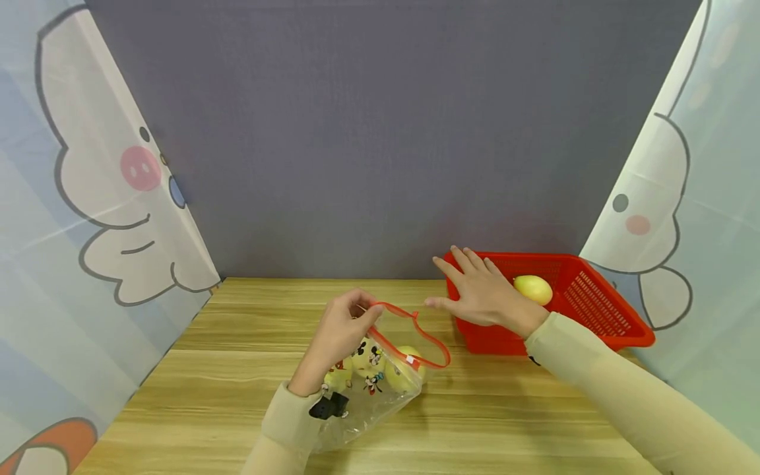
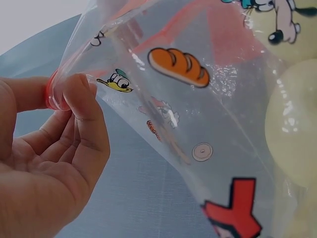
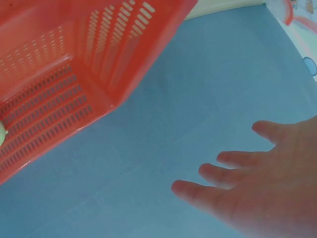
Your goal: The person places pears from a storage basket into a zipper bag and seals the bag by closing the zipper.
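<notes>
My left hand point(image 1: 343, 333) pinches the red zip edge of a clear plastic bag point(image 1: 371, 412) between thumb and fingers. Cartoon figures are printed on the bag, and its mouth gapes toward the right. Several round, pale yellow fruits, which look like lemons point(image 1: 400, 376), lie inside it. In the left wrist view the bag's film point(image 2: 163, 119) spreads out from the pinching fingertips. Over the left rim of the red basket point(image 1: 611, 342) hovers my right hand point(image 1: 483, 293), its fingers spread and holding nothing. One yellow lemon point(image 1: 533, 289) lies in the basket.
The basket has slotted walls and stands at the right of the wooden table point(image 1: 225, 376). Behind the table hangs a dark grey cloth point(image 1: 356, 145). Light curtains with cartoon animals point(image 1: 107, 165) flank both sides.
</notes>
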The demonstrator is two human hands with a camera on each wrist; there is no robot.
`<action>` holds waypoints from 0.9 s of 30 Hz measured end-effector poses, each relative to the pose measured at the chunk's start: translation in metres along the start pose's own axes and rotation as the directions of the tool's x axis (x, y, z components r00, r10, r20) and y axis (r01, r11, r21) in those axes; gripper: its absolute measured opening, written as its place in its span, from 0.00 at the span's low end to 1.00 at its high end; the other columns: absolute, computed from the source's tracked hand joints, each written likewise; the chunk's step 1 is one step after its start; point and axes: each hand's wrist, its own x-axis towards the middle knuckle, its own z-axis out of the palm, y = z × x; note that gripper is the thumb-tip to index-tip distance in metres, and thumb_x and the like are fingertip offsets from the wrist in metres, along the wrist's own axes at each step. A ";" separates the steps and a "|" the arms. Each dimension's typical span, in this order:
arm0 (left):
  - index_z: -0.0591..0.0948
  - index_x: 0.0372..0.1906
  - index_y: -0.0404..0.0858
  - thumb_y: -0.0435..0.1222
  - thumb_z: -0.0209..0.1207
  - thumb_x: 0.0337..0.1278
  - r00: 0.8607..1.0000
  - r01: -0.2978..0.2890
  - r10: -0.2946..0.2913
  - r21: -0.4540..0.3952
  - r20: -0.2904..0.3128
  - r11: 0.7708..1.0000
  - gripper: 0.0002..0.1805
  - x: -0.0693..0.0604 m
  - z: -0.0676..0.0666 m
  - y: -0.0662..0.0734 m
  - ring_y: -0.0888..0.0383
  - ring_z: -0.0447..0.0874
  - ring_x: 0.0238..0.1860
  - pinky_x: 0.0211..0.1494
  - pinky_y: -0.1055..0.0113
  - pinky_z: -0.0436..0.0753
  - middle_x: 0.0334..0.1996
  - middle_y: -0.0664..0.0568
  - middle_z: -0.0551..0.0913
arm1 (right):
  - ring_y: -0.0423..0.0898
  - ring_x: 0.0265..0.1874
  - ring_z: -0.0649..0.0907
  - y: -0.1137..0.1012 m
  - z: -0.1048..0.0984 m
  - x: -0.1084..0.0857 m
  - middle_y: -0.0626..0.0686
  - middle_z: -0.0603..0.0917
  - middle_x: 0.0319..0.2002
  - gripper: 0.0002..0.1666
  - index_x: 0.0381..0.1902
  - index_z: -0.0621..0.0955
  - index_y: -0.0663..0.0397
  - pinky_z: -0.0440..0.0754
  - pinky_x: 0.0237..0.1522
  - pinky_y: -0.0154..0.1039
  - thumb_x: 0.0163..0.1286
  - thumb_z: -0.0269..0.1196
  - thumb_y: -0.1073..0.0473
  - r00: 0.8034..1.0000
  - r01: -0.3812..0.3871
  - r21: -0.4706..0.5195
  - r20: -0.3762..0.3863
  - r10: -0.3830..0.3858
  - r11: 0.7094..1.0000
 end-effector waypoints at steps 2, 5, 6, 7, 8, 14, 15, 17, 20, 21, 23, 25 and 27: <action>0.85 0.39 0.38 0.34 0.65 0.66 1.000 0.000 0.000 0.003 0.000 1.000 0.03 0.000 0.000 0.001 0.59 0.81 0.27 0.27 0.65 0.79 0.28 0.55 0.84 | 0.70 0.78 0.48 0.003 -0.001 0.002 0.65 0.45 0.81 0.57 0.82 0.53 0.47 0.43 0.74 0.70 0.69 0.46 0.19 1.000 -0.005 -0.007 -0.002 0.005 1.000; 0.85 0.38 0.39 0.35 0.65 0.67 1.000 0.003 -0.003 0.012 -0.002 1.000 0.02 0.000 -0.001 0.002 0.59 0.82 0.27 0.27 0.65 0.79 0.28 0.56 0.84 | 0.70 0.78 0.47 0.008 -0.001 0.004 0.65 0.44 0.81 0.57 0.83 0.52 0.47 0.43 0.74 0.71 0.69 0.46 0.19 1.000 -0.016 -0.013 0.002 0.016 1.000; 0.85 0.38 0.40 0.35 0.66 0.67 1.000 0.005 -0.004 0.013 -0.001 1.000 0.02 0.000 0.000 0.002 0.59 0.82 0.27 0.27 0.65 0.79 0.28 0.56 0.84 | 0.70 0.78 0.47 0.010 -0.001 0.005 0.65 0.43 0.81 0.57 0.83 0.51 0.46 0.43 0.73 0.71 0.69 0.46 0.19 1.000 -0.018 -0.015 0.003 0.018 1.000; 0.85 0.38 0.40 0.35 0.65 0.67 1.000 0.006 -0.006 0.013 0.001 1.000 0.03 0.000 0.000 0.002 0.59 0.82 0.27 0.27 0.65 0.79 0.28 0.55 0.83 | 0.70 0.78 0.47 0.011 0.000 0.006 0.65 0.43 0.81 0.58 0.83 0.51 0.46 0.42 0.73 0.71 0.69 0.46 0.19 1.000 -0.020 -0.017 0.005 0.020 1.000; 0.85 0.37 0.40 0.35 0.65 0.67 1.000 0.009 -0.009 0.013 0.003 1.000 0.03 0.000 0.000 0.003 0.59 0.82 0.27 0.26 0.66 0.79 0.28 0.55 0.83 | 0.70 0.78 0.46 0.013 0.000 0.007 0.65 0.42 0.81 0.58 0.83 0.50 0.46 0.42 0.73 0.72 0.69 0.46 0.19 1.000 -0.021 -0.018 0.006 0.021 1.000; 0.85 0.37 0.38 0.34 0.65 0.67 1.000 0.014 -0.014 -0.001 0.009 1.000 0.03 0.000 0.000 0.003 0.57 0.80 0.26 0.24 0.66 0.78 0.27 0.52 0.83 | 0.70 0.78 0.46 0.023 0.000 0.014 0.65 0.42 0.81 0.59 0.83 0.49 0.44 0.40 0.73 0.72 0.68 0.45 0.17 0.999 -0.033 -0.030 0.009 0.033 0.999; 0.85 0.37 0.38 0.34 0.65 0.67 1.000 0.015 -0.015 -0.003 0.009 1.000 0.03 0.000 0.000 0.003 0.57 0.80 0.25 0.24 0.66 0.78 0.27 0.52 0.83 | 0.70 0.78 0.45 0.025 0.000 0.015 0.65 0.42 0.81 0.59 0.83 0.49 0.44 0.40 0.73 0.72 0.68 0.45 0.17 0.999 -0.038 -0.028 0.009 0.038 0.999; 0.85 0.37 0.38 0.34 0.65 0.67 1.000 0.016 -0.016 0.000 0.008 1.000 0.03 0.000 0.000 0.003 0.57 0.80 0.25 0.24 0.66 0.78 0.27 0.54 0.83 | 0.70 0.78 0.45 0.028 -0.001 0.017 0.65 0.42 0.81 0.59 0.83 0.49 0.45 0.40 0.73 0.72 0.68 0.46 0.17 0.999 -0.050 -0.021 0.007 0.050 0.999; 0.85 0.37 0.39 0.34 0.65 0.67 1.000 0.020 -0.020 0.003 0.011 1.000 0.03 -0.001 0.000 0.003 0.57 0.80 0.26 0.24 0.66 0.78 0.27 0.54 0.83 | 0.70 0.78 0.44 0.034 -0.001 0.021 0.65 0.41 0.81 0.59 0.83 0.48 0.45 0.39 0.72 0.72 0.68 0.46 0.18 0.997 -0.072 -0.008 0.007 0.072 0.997; 0.85 0.37 0.39 0.34 0.65 0.67 1.000 0.022 -0.022 0.003 0.013 1.000 0.03 -0.001 0.000 0.003 0.58 0.80 0.26 0.24 0.66 0.78 0.27 0.54 0.83 | 0.70 0.78 0.43 0.036 -0.001 0.022 0.65 0.41 0.81 0.59 0.83 0.48 0.45 0.39 0.72 0.73 0.68 0.46 0.18 0.997 -0.079 -0.005 0.009 0.079 0.997; 0.85 0.37 0.38 0.34 0.65 0.67 1.000 0.026 -0.026 0.004 0.017 1.000 0.03 -0.001 0.000 0.003 0.57 0.80 0.26 0.24 0.66 0.78 0.27 0.53 0.83 | 0.70 0.78 0.43 0.040 -0.001 0.024 0.66 0.41 0.81 0.60 0.83 0.48 0.46 0.39 0.72 0.73 0.68 0.46 0.18 0.996 -0.089 0.004 0.010 0.089 0.996; 0.84 0.37 0.38 0.33 0.65 0.67 0.999 0.028 -0.028 0.001 0.020 1.000 0.02 -0.001 0.000 0.002 0.57 0.80 0.26 0.24 0.65 0.78 0.27 0.53 0.83 | 0.70 0.78 0.43 0.044 0.000 0.027 0.66 0.41 0.81 0.60 0.83 0.48 0.47 0.39 0.72 0.73 0.68 0.46 0.18 0.995 -0.100 0.007 0.005 0.100 0.995; 0.84 0.38 0.38 0.33 0.65 0.67 0.999 0.029 -0.030 0.003 0.024 1.000 0.03 -0.001 0.001 0.002 0.57 0.80 0.26 0.24 0.65 0.79 0.27 0.53 0.83 | 0.70 0.78 0.42 0.049 0.000 0.029 0.66 0.41 0.81 0.60 0.83 0.48 0.48 0.39 0.72 0.73 0.68 0.45 0.17 0.994 -0.111 0.006 0.002 0.111 0.994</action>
